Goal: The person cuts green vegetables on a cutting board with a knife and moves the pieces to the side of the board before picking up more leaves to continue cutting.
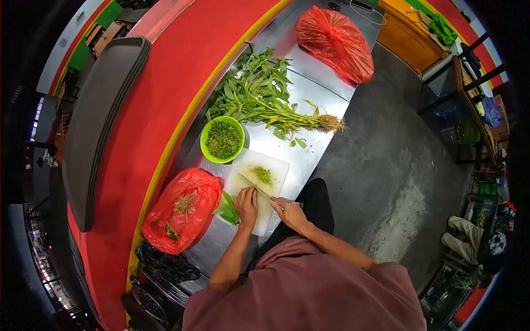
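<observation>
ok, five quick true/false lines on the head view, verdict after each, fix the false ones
1. The right grip holds the knife. True.
2. The left grip is on the knife's handle. False: it is at the long green leaves, beside the blade.
3. A small chopped pile lies on the white chopping board. True.
4. The lime-green bowl is empty. False: it holds finely chopped greens.
5. The rooted stalks lie on the metal table. True.
</observation>
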`<state>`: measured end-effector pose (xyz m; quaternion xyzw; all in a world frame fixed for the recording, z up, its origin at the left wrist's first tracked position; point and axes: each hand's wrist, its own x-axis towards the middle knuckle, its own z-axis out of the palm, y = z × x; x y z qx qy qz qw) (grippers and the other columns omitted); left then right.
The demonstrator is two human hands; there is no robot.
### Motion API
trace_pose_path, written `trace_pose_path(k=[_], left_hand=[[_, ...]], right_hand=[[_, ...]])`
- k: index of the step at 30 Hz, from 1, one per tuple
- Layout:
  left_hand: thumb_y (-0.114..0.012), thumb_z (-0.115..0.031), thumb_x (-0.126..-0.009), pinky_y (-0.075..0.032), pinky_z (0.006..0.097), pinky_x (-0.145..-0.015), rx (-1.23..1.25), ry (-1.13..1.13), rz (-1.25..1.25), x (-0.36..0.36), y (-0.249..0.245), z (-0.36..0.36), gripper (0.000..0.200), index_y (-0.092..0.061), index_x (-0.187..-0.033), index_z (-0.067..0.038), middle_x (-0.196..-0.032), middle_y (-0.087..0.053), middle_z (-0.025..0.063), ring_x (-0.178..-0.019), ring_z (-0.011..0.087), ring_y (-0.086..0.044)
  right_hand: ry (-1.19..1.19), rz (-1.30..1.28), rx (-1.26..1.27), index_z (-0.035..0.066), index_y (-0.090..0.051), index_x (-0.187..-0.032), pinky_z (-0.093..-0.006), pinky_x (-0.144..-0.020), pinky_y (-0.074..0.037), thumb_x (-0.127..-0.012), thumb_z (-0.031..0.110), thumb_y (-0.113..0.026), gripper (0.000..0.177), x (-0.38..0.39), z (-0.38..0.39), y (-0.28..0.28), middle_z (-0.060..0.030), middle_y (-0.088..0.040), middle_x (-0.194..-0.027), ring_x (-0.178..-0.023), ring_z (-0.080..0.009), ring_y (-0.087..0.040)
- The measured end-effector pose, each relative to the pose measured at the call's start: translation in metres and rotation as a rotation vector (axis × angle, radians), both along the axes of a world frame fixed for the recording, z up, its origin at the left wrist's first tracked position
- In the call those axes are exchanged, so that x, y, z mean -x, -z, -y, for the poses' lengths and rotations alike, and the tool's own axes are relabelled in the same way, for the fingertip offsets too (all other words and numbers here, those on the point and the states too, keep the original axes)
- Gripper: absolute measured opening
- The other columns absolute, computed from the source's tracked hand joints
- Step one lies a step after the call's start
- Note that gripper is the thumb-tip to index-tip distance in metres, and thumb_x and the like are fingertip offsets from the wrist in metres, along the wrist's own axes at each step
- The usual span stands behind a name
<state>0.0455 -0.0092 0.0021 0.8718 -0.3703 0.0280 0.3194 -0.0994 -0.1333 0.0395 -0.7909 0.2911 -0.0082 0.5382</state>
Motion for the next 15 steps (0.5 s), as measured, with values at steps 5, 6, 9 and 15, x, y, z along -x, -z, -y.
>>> trace_pose_path(k=[5,6,9,15], left_hand=[[-0.069,-0.008,-0.093,-0.046,0.0436,-0.083,-0.050,0.018,0.047,-0.003,0.007,-0.002,0.016,-0.070,-0.109,-0.005,-0.105,-0.069,0.0100,-0.096,0.0314,-0.065],[-0.069,-0.008,-0.093,-0.046,0.0437,-0.083,-0.056,0.020,0.040,-0.002,0.006,-0.002,0.016,-0.070,-0.109,-0.005,-0.105,-0.069,0.0101,-0.096,0.0314,-0.065],[-0.068,-0.009,-0.094,-0.045,0.0429,-0.082,-0.051,-0.016,0.055,0.001,0.003,0.002,0.016,-0.069,-0.109,-0.006,-0.104,-0.069,0.0091,-0.096,0.0308,-0.065],[-0.067,-0.010,-0.095,-0.045,0.0426,-0.082,0.001,-0.104,-0.048,0.007,0.002,0.005,0.020,-0.068,-0.115,-0.007,-0.097,-0.069,0.0087,-0.091,0.0296,-0.066]], right_hand=[[-0.010,0.012,0.130,0.008,-0.071,-0.126,-0.0502,-0.075,-0.057,-0.104,0.032,-0.058,0.035,-0.012,-0.005,0.008,-0.0239,-0.073,-0.098,-0.086,-0.0449,-0.071],[0.005,0.029,0.163,0.010,-0.071,-0.127,-0.0514,-0.072,-0.057,-0.104,0.033,-0.058,0.035,-0.013,-0.007,0.011,-0.0235,-0.073,-0.093,-0.081,-0.0454,-0.070],[-0.015,0.027,0.183,0.011,-0.070,-0.127,-0.0525,-0.070,-0.055,-0.104,0.034,-0.058,0.035,-0.015,-0.004,0.016,-0.0242,-0.072,-0.087,-0.078,-0.0454,-0.070],[-0.010,0.123,0.009,0.004,-0.067,-0.130,-0.0445,-0.073,-0.054,-0.107,0.027,-0.053,0.035,-0.014,0.011,0.010,-0.0239,-0.073,-0.096,-0.081,-0.0409,-0.071]])
